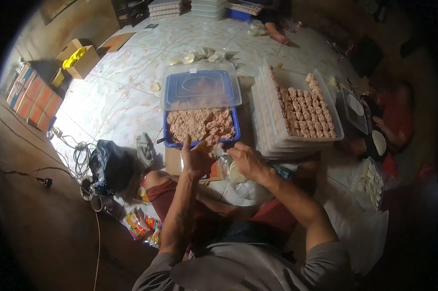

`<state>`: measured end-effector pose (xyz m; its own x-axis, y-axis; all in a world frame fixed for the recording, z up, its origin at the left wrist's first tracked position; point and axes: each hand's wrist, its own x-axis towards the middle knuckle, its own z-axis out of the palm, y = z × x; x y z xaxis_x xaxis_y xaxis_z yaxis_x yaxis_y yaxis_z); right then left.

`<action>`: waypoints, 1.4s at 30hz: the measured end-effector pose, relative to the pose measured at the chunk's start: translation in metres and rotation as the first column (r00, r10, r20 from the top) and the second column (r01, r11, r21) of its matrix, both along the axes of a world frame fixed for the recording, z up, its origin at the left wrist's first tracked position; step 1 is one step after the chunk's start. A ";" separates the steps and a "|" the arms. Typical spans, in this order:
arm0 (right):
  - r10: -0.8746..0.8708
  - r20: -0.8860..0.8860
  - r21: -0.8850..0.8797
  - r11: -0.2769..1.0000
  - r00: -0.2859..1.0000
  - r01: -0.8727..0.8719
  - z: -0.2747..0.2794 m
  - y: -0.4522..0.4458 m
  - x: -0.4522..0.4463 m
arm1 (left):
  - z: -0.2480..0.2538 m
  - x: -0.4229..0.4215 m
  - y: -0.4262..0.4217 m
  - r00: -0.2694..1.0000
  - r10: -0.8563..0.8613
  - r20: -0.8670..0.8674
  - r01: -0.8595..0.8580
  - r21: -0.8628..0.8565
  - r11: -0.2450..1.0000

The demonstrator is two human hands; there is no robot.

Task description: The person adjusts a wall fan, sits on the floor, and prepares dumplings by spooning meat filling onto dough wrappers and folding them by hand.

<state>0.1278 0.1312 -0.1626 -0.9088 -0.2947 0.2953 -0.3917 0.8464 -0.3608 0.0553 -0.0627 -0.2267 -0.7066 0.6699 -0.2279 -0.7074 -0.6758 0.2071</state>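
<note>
Minced filling [194,122] fills a blue tub [238,127] in front of me, its far part covered by a clear lid [202,87]. My left hand [198,157] is at the tub's near edge, palm up with the thumb raised, and a lump of the filling rests on its fingers. Close beside it on the right, my right hand [246,159] is closed, its fingertips pinched on something too small to make out. To the right, the top one of several stacked clear trays [342,132] holds rows of shaped filling pieces [308,114].
Clear bags [204,55] lie beyond the tub. A black bag [110,165], a grey cloth [144,149], cables and snack packets [137,223] are at left, with cartons [34,97] farther off. At right, another person's arm [386,128] is near round white sheets [379,142].
</note>
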 end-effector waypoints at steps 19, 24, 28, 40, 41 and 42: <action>-0.393 0.080 -0.018 0.918 0.916 0.396 -0.051 0.013 -0.046 | -0.044 0.039 -0.009 0.982 0.065 0.176 -0.081 0.086 0.993; -0.252 -0.107 -0.339 0.919 0.962 0.203 -0.028 0.005 -0.073 | -0.029 0.036 -0.009 0.985 0.115 0.132 -0.111 -0.032 0.993; -0.230 0.143 0.131 0.968 0.963 0.212 -0.036 0.012 -0.066 | -0.039 0.020 -0.013 1.000 -0.004 -0.002 0.004 0.032 0.999; -0.174 0.028 -0.254 0.951 0.984 0.176 0.002 -0.009 0.007 | -0.018 0.012 -0.011 0.994 0.061 -0.096 -0.063 -0.023 0.998; -0.157 0.023 -0.241 0.958 0.987 0.158 -0.007 -0.011 0.009 | -0.006 0.013 -0.007 0.993 0.064 -0.104 -0.066 -0.016 0.998; -0.155 0.014 -0.236 0.959 0.988 0.154 -0.016 -0.013 0.010 | 0.007 0.016 -0.003 0.995 0.067 -0.067 -0.069 -0.027 0.997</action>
